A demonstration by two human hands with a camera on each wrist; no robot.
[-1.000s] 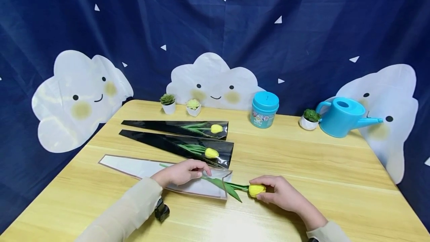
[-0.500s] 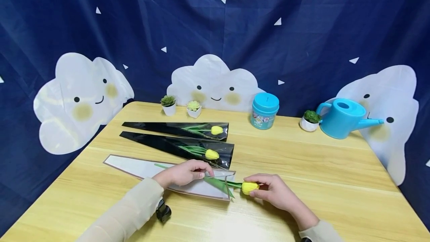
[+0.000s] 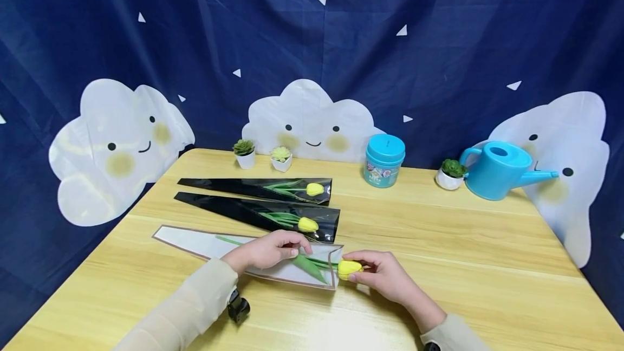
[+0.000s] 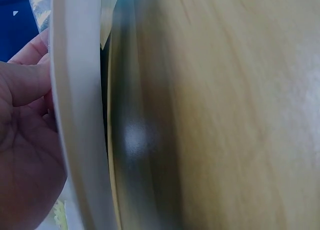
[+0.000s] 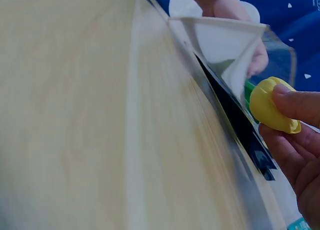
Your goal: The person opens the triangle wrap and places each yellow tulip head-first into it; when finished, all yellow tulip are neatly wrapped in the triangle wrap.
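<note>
My right hand [image 3: 390, 278] pinches the yellow bloom of an artificial tulip [image 3: 348, 270]. Its green stem and leaves lie inside a white, brown-edged flower sleeve [image 3: 187, 241], while the bloom sits just outside the wide right end. Over the sleeve, my left hand [image 3: 270, 249] pinches the film near that mouth. From the left wrist, the thumb and fingers of the left hand [image 4: 27, 125] show behind the sleeve's edge [image 4: 80, 110]. In the right wrist view, the sleeve's mouth [image 5: 225, 35] gapes, and thumb and fingers hold the bloom [image 5: 267, 105] from both sides.
Behind the white sleeve lie two black sleeves [image 3: 219, 207], each with a yellow tulip. Further back stand small potted succulents [image 3: 245, 157], a blue lidded tub [image 3: 384, 161] and a blue watering can [image 3: 494, 172]. A navy cloud-print curtain [image 3: 312, 26] hangs behind the wooden table [image 3: 439, 232].
My right hand has moved left with the tulip, sliding stem and leaves deeper into the white sleeve. The bloom is now close to the mouth. My left hand has stayed almost in place.
</note>
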